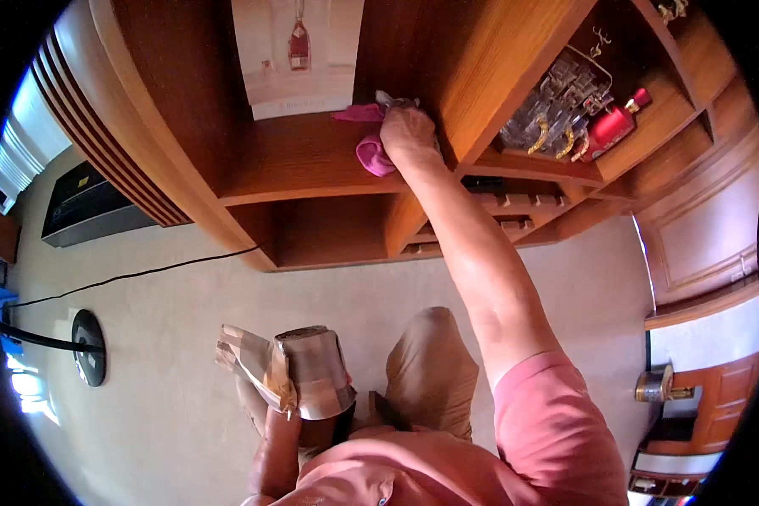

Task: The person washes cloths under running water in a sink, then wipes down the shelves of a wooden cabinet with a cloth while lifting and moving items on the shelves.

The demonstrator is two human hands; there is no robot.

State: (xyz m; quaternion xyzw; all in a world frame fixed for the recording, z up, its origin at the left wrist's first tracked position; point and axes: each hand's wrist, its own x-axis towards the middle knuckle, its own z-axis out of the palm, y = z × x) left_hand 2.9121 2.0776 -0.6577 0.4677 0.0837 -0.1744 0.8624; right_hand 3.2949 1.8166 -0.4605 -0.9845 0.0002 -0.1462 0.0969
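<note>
My right hand (408, 135) reaches into an upper shelf compartment, its fingers closed on a pink cloth (374, 157) pressed to the wooden shelf. Part of the cloth sticks out left of the hand, and a greyish piece shows above the knuckles. Close behind stands a pale box (298, 80) with a bottle pictured on it. Low in the view, my left hand (284, 419) is at a brown and silver wrapped package (314, 371), held upright before my lap. A loose flap of wrapping (257, 361) sticks out to its left. Most left fingers are hidden by the package.
The right-hand compartment holds glass mugs (548, 105) with gold handles and a red bottle (611, 131). Wooden dividers (489, 93) flank my right arm. At left, a black cable (135, 274) crosses the floor near a round black base (88, 347) and a dark box (93, 202).
</note>
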